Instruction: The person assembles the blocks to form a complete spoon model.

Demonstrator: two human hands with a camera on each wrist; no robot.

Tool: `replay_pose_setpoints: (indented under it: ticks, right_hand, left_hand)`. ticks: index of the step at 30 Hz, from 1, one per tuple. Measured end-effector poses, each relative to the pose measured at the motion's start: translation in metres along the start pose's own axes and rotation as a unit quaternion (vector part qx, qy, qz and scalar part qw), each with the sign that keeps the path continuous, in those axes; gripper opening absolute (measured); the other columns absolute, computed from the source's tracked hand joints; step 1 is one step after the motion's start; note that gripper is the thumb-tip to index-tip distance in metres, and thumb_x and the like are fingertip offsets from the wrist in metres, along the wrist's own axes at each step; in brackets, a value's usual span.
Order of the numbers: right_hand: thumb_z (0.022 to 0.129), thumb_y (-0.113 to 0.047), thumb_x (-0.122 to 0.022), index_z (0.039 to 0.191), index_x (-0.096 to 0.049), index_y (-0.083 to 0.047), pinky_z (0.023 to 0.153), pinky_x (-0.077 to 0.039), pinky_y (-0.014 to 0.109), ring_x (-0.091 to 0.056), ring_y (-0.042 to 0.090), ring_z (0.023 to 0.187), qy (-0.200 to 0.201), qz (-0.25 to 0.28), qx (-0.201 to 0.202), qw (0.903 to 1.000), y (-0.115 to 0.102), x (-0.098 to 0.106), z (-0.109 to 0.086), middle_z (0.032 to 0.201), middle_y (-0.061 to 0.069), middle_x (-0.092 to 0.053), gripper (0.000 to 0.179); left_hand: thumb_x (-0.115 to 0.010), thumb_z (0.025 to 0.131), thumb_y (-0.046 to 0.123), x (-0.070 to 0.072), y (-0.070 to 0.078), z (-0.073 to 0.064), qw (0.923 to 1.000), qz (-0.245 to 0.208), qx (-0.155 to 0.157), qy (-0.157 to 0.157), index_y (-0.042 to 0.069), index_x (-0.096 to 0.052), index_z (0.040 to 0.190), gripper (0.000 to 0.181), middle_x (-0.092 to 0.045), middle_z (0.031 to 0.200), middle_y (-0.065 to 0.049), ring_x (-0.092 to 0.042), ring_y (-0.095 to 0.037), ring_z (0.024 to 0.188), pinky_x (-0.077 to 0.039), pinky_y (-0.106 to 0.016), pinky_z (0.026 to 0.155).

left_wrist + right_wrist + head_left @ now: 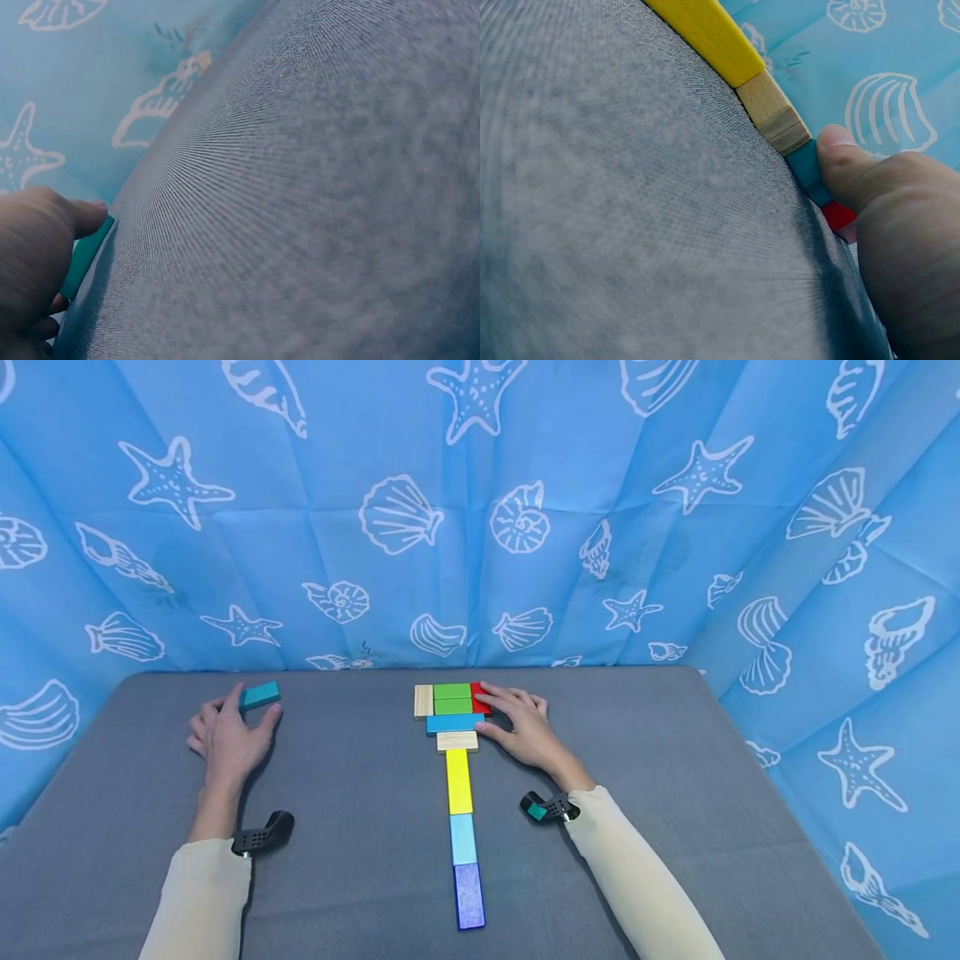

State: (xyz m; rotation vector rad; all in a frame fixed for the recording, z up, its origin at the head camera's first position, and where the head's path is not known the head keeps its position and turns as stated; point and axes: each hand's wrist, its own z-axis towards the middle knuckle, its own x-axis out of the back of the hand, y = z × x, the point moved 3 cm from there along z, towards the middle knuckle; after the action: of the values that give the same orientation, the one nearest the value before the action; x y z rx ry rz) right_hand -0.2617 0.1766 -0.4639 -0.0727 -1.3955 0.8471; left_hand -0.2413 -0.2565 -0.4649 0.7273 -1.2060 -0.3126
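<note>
My left hand (231,739) is at the far left, its thumb and forefinger around a teal block (260,695). The left wrist view has the thumb against the end of this teal block (84,259). My right hand (521,727) reaches to the right side of a flat block arrangement. Its fingers touch the red block (480,695), while the thumb lies at the right end of the blue block (453,723). From the right wrist, the thumb presses against the blue block (808,171), with the red block (838,216) just past it.
Two green blocks (452,691) lie between the red block and a plain wooden block (423,702). Below the blue block, another wooden block (457,742) tops a column of yellow (459,782), light blue (463,839) and purple (470,896) blocks. A blue curtain (465,585) hangs behind the grey table (345,827).
</note>
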Motion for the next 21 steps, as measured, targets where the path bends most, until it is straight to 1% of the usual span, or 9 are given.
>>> replay_pose_setpoints:
  ticks: [4, 7, 14, 18, 21]
  right_hand:
    - [0.098, -0.040, -0.068, 0.148, -0.055, -0.016, 0.107, -0.017, 0.058, -0.036, 0.031, 0.141, -0.001, 0.003, -0.002, 1.0000, -0.0001, -0.0003, 0.0002, 0.160, 0.000, -0.040, 0.057]
    - [0.098, -0.040, -0.068, 0.148, -0.055, -0.016, 0.107, -0.017, 0.057, -0.036, 0.030, 0.141, -0.003, 0.004, -0.004, 1.0000, -0.0001, -0.0004, 0.0003, 0.160, -0.001, -0.040, 0.057]
    - [0.098, -0.040, -0.068, 0.148, -0.055, -0.016, 0.107, -0.018, 0.057, -0.036, 0.029, 0.141, 0.001, 0.005, -0.001, 1.0000, -0.0001, 0.0007, 0.0001, 0.160, -0.002, -0.040, 0.057]
    - [0.097, -0.040, -0.068, 0.147, -0.056, -0.016, 0.106, -0.018, 0.057, -0.037, 0.030, 0.140, 0.004, 0.006, 0.001, 1.0000, 0.0004, 0.0002, 0.0002, 0.160, -0.002, -0.041, 0.057]
    - [0.097, -0.040, -0.068, 0.147, -0.056, -0.016, 0.105, -0.018, 0.058, -0.037, 0.030, 0.140, 0.005, 0.006, 0.001, 1.0000, 0.0009, -0.0008, 0.0005, 0.159, -0.001, -0.041, 0.057]
  left_hand:
    - [-0.058, 0.102, 0.037, -0.0002, -0.0014, 0.0000, 0.9995, 0.025, -0.004, -0.020, -0.001, -0.026, 0.158, 0.075, -0.025, 0.147, -0.040, -0.018, -0.057, 0.133, -0.013, -0.070, 0.098]
    - [-0.057, 0.102, 0.036, -0.0008, -0.0024, -0.0001, 0.9992, 0.029, -0.007, -0.026, -0.001, -0.029, 0.157, 0.073, -0.024, 0.148, -0.040, -0.017, -0.058, 0.133, -0.013, -0.070, 0.097]
    - [-0.059, 0.103, 0.029, -0.0013, -0.0020, -0.0008, 0.9999, 0.006, 0.006, -0.005, -0.001, -0.046, 0.147, 0.055, -0.030, 0.146, -0.038, -0.020, -0.054, 0.134, -0.013, -0.068, 0.100]
    - [-0.060, 0.102, 0.027, -0.0013, -0.0016, -0.0013, 0.9999, -0.002, 0.015, 0.002, -0.001, -0.050, 0.144, 0.051, -0.032, 0.145, -0.037, -0.021, -0.054, 0.134, -0.014, -0.067, 0.100]
    - [-0.061, 0.101, 0.027, -0.0017, -0.0019, -0.0014, 0.9998, -0.002, 0.017, 0.004, -0.001, -0.050, 0.144, 0.052, -0.033, 0.145, -0.037, -0.022, -0.054, 0.134, -0.014, -0.067, 0.100]
